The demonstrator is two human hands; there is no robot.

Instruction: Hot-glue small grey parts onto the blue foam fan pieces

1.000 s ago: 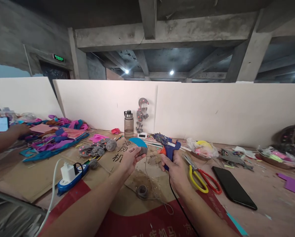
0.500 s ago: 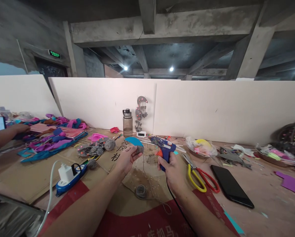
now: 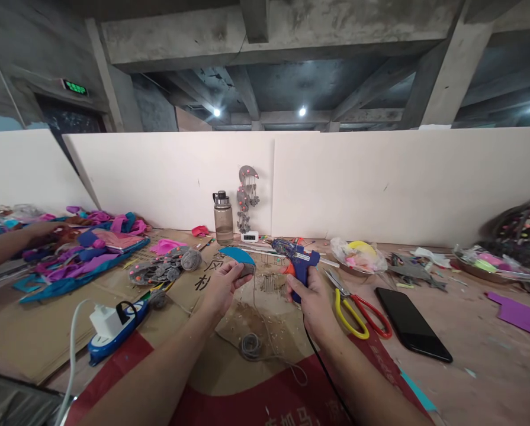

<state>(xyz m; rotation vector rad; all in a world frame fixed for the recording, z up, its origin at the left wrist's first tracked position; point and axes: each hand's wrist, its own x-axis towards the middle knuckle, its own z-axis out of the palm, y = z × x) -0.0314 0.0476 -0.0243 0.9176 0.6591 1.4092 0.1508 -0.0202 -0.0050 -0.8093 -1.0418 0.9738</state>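
Note:
My left hand [image 3: 223, 285] pinches a curved blue piece [image 3: 237, 255], its lower part wrapped in grey yarn. From it a grey strand runs down to a small coil of grey yarn [image 3: 250, 346] on the cardboard. My right hand [image 3: 317, 296] is wrapped round the handle of a blue hot glue gun [image 3: 301, 264], its nozzle pointing left and away from me. The nozzle and the blue piece are apart. A black cord trails from the handle toward me. Scissors [image 3: 350, 305] with one yellow and one red handle lie right of my right hand.
A black phone [image 3: 413, 324] lies at the right. A water bottle [image 3: 223, 220] and a small clock [image 3: 249, 236] stand by the white board. On the left are a power strip [image 3: 113, 337], grey yarn pieces [image 3: 164, 267], colourful fabric [image 3: 89, 251] and another person's arm [image 3: 16, 242].
The view has shifted slightly, moving the scene left and up. Both hands keep their holds on the yarn-wrapped piece and the glue gun. The other person's arm has moved a little.

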